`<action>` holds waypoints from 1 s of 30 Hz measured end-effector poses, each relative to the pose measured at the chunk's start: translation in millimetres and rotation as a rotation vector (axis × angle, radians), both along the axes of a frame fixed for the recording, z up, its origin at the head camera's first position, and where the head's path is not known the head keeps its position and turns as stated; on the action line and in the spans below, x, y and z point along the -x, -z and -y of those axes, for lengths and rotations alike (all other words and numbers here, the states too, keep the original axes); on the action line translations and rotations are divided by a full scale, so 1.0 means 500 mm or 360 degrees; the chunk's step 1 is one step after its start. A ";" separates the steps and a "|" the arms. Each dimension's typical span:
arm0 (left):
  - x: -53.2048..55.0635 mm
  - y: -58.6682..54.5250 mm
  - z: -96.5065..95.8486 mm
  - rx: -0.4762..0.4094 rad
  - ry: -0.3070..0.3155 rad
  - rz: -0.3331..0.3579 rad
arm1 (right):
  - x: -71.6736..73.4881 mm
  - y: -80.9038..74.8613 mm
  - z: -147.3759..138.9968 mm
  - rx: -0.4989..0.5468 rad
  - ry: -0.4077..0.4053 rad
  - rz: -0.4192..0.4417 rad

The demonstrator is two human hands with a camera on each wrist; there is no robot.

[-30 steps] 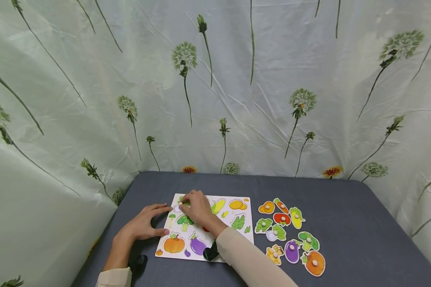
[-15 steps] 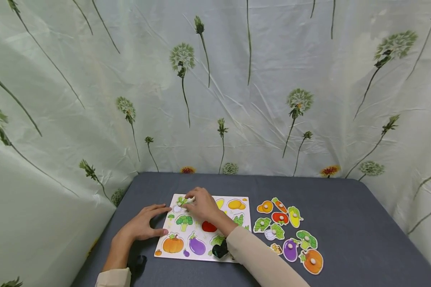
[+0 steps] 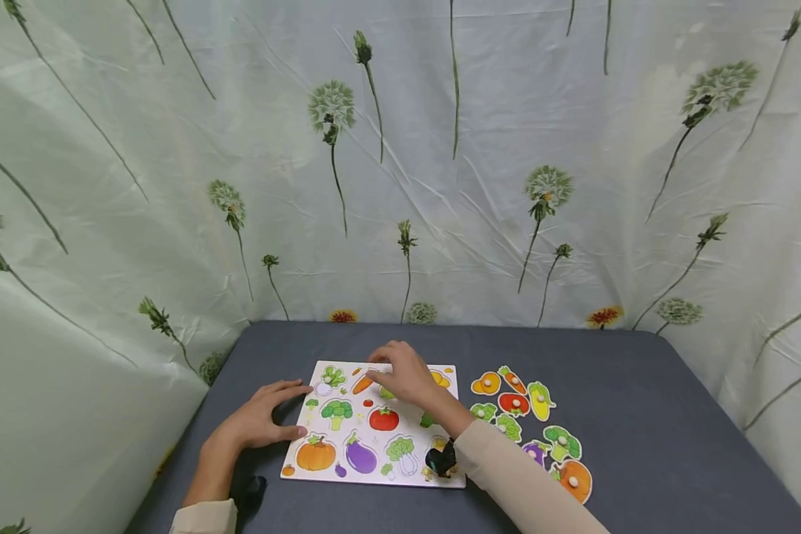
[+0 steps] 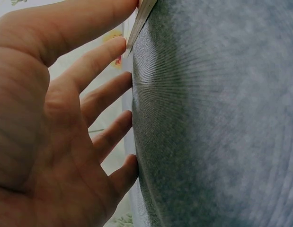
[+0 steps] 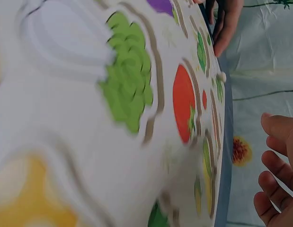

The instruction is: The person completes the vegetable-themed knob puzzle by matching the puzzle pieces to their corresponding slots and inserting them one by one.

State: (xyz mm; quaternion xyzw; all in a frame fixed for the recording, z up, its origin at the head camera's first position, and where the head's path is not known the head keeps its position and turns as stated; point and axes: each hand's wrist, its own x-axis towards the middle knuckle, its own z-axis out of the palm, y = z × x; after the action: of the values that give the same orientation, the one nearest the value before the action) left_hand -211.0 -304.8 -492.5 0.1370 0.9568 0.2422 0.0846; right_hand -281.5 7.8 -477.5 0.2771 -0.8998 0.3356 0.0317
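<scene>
Left hand (image 3: 262,420) lies spread flat on the desk (image 3: 641,415) beside the puzzle board (image 3: 347,475); right hand (image 3: 407,377) hovers over it, fingers loose, holding nothing.

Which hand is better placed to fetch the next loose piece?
Probably the right hand: it hovers over the board's far edge, nearer the loose pieces on the right. The left hand rests against the board's left edge.

The person wears a top with long beige sleeves, one sleeve (image 3: 521,482) on the right arm and one cuff (image 3: 203,519) on the left. A small black device (image 3: 440,460) sits at each wrist. Both hands are bare.
</scene>
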 end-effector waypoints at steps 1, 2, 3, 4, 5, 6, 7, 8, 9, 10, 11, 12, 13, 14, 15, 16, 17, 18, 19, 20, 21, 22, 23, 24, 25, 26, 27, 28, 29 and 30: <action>0.000 0.000 0.000 -0.0001 0.0001 -0.0002 | -0.001 -0.001 -0.008 -0.0001 0.0001 -0.0010; 0.001 0.000 0.000 0.0000 0.0002 -0.0005 | -0.002 -0.002 -0.017 0.0003 0.0000 -0.0022; 0.001 0.000 -0.001 0.0000 0.0004 -0.0006 | -0.002 -0.002 -0.026 0.0003 0.0000 -0.0039; 0.001 0.001 -0.001 0.0001 0.0004 -0.0008 | -0.003 -0.003 -0.036 -0.0002 -0.0001 -0.0056; 0.001 0.001 -0.001 0.0002 0.0003 -0.0007 | -0.004 -0.004 -0.045 -0.0003 0.0006 -0.0067; 0.001 0.001 -0.002 0.0001 -0.0001 -0.0001 | -0.005 -0.004 -0.055 -0.0002 0.0010 -0.0076; 0.002 0.001 -0.002 0.0003 -0.0006 0.0005 | -0.005 -0.004 -0.065 -0.0004 0.0018 -0.0088; 0.002 0.001 -0.003 0.0005 -0.0010 0.0012 | -0.005 -0.003 -0.076 -0.0001 0.0029 -0.0091; 0.002 0.001 -0.003 0.0008 -0.0014 0.0021 | -0.005 -0.002 -0.087 -0.0007 0.0040 -0.0105; 0.002 0.001 -0.003 0.0011 -0.0019 0.0031 | -0.005 -0.001 -0.098 -0.0011 0.0056 -0.0105; 0.001 0.001 -0.004 0.0011 -0.0022 0.0042 | -0.005 0.000 -0.109 -0.0010 0.0070 -0.0102; 0.001 0.001 -0.003 0.0012 -0.0025 0.0051 | -0.005 0.002 -0.120 -0.0018 0.0086 -0.0108; 0.001 0.001 -0.003 0.0017 -0.0028 0.0054 | -0.005 0.002 -0.131 -0.0021 0.0104 -0.0113; 0.001 0.000 -0.002 0.0021 -0.0032 0.0055 | -0.005 0.003 -0.142 -0.0023 0.0117 -0.0112; 0.001 0.000 -0.001 0.0025 -0.0036 0.0055 | -0.004 0.004 -0.152 -0.0024 0.0128 -0.0119; 0.001 0.000 -0.001 0.0027 -0.0038 0.0055 | -0.004 0.004 -0.163 -0.0019 0.0142 -0.0114; 0.001 -0.001 -0.001 0.0028 -0.0040 0.0053 | -0.004 0.006 -0.174 -0.0018 0.0156 -0.0117; 0.001 -0.001 -0.002 0.0031 -0.0040 0.0052 | -0.004 0.007 -0.185 -0.0012 0.0170 -0.0125; 0.001 -0.001 -0.002 0.0034 -0.0039 0.0051 | -0.004 0.008 -0.197 -0.0004 0.0183 -0.0117; 0.001 0.000 -0.003 0.0035 -0.0038 0.0055 | -0.004 0.010 -0.209 -0.0009 0.0198 -0.0118; 0.000 0.000 -0.004 0.0032 -0.0035 0.0062 | -0.005 0.012 -0.220 -0.0012 0.0214 -0.0124; 0.001 -0.001 -0.005 0.0029 -0.0034 0.0064 | -0.003 0.012 -0.231 -0.0016 0.0227 -0.0129; 0.001 -0.002 -0.005 0.0028 -0.0033 0.0066 | -0.003 0.012 -0.242 -0.0022 0.0238 -0.0127; 0.001 -0.002 -0.006 0.0030 -0.0031 0.0069 | -0.003 0.012 -0.253 -0.0020 0.0245 -0.0122; 0.001 -0.002 -0.006 0.0029 -0.0028 0.0069 | -0.003 0.013 -0.264 -0.0029 0.0255 -0.0123; 0.000 -0.003 -0.006 0.0029 -0.0026 0.0069 | -0.003 0.013 -0.274 -0.0034 0.0267 -0.0127; 0.000 -0.003 -0.006 0.0027 -0.0025 0.0068 | -0.003 0.014 -0.284 -0.0039 0.0278 -0.0135; -0.001 -0.004 -0.006 0.0026 -0.0023 0.0067 | -0.003 0.014 -0.293 -0.0043 0.0291 -0.0135; -0.001 -0.004 -0.006 0.0023 -0.0020 0.0066 | -0.004 0.015 -0.303 -0.0045 0.0306 -0.0135; -0.002 -0.004 -0.005 0.0023 -0.0019 0.0064 | -0.004 0.015 -0.311 -0.0049 0.0320 -0.0141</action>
State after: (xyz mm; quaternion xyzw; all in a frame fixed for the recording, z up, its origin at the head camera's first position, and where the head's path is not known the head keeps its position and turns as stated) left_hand -210.2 -302.5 -490.3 0.1257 0.9574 0.2386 0.1035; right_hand -279.7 163.5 -485.1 0.2005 -0.9258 0.3044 0.1006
